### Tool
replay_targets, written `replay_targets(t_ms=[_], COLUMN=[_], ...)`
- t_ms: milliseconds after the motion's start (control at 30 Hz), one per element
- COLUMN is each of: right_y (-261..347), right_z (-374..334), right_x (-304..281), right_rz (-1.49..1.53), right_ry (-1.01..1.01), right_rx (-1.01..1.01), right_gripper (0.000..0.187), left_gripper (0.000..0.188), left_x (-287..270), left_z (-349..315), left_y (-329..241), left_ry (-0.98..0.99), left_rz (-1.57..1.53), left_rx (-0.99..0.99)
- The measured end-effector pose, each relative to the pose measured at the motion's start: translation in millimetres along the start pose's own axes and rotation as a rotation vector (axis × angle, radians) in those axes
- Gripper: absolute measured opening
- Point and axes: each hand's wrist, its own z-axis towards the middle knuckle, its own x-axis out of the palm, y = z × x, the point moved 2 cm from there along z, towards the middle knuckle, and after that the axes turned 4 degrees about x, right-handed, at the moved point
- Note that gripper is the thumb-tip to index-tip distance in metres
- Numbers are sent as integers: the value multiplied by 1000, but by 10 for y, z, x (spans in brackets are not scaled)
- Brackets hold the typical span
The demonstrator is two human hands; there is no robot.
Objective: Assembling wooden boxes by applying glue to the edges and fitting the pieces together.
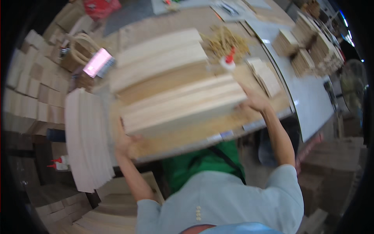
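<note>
My two hands grip a bundle of long pale wooden boards (pixel 185 103) by its opposite ends, over the near part of the worktable. At the bundle's left end my left hand (pixel 127 143) is closed on it, blurred by motion. My right hand (pixel 255 99) wraps round the right end, its thumb and fingers against the wood. I cannot tell whether the bundle rests on the tabletop or is slightly lifted. Just beyond it lies another row of pale boards (pixel 159 54). A white glue bottle with a red tip (pixel 228 61) stands near the bundle's far right corner.
Thin boards (pixel 87 136) are stacked at the table's left edge. A lit phone (pixel 97 63) lies by a wooden basket (pixel 81 48). Wood strips (pixel 226 41) are heaped at the back, with small flat pieces (pixel 265 77) at right. More wood stacks (pixel 311 46) stand on a grey side table (pixel 311 103).
</note>
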Motion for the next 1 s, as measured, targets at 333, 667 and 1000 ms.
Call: replay_targets(t_ms=[333, 667, 1000], right_y=[-156, -546, -347], right_z=[-376, -825, -913], right_x=[136, 464, 251], right_rz=[-405, -670, 517], right_ry=[-73, -397, -97], right_rx=[-218, -326, 246], right_gripper=[98, 88, 60], left_gripper=[104, 91, 94], left_x=[385, 496, 367], left_z=[-472, -1138, -1295], left_y=[-141, 156, 485], left_ry=[-63, -440, -574], left_rz=[344, 454, 545], left_rx=[197, 160, 153])
